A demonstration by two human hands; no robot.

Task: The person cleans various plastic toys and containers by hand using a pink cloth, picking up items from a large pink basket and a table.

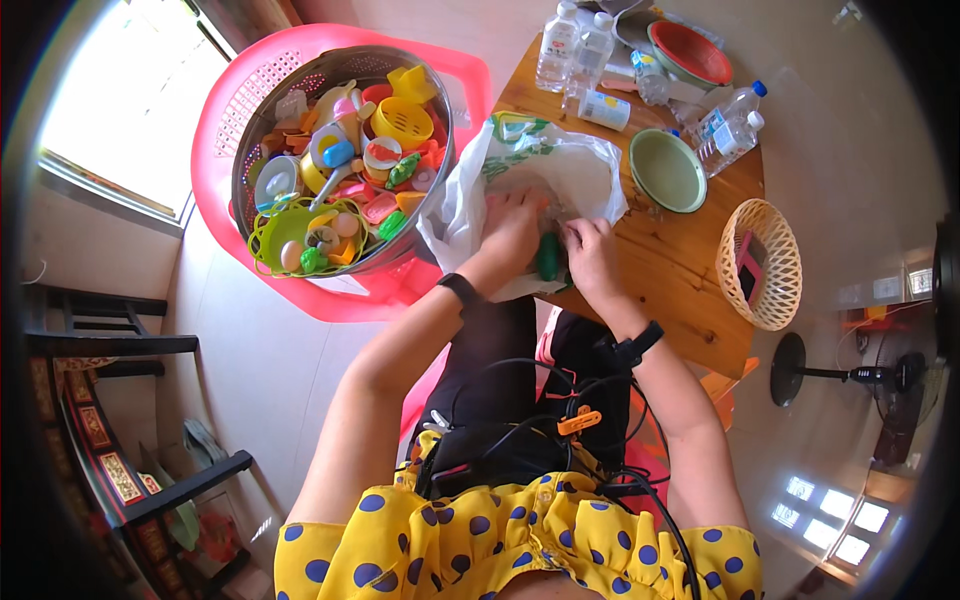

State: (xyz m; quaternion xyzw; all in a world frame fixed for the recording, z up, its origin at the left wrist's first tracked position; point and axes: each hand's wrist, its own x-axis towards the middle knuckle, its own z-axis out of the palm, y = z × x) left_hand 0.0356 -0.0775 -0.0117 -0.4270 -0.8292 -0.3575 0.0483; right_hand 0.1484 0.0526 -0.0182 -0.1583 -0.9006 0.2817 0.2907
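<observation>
A white plastic bag (460,225) with green print gapes at the table's near left edge, over my lap. My left hand (512,228) reaches into its mouth; the bag and slight blur hide how the fingertips are placed. At the bag's right side, my right hand (590,250) has thumb and fingers pinched together on the thin plastic. Between the two hands lies a dark green, rounded long thing (547,257), its kind unclear. Left of the bag stands a big round metal tub (243,165) heaped with colourful plastic toys, among them a yellow cup (403,122) and a lime-green basket (262,240).
The tub rests on a pink plastic chair (215,130). On the wooden table (670,290) are a green bowl (668,170), clear bottles (557,50), a red bowl (690,52) and a woven basket (790,265). Black cables (640,480) with an orange clip (578,421) cross my lap.
</observation>
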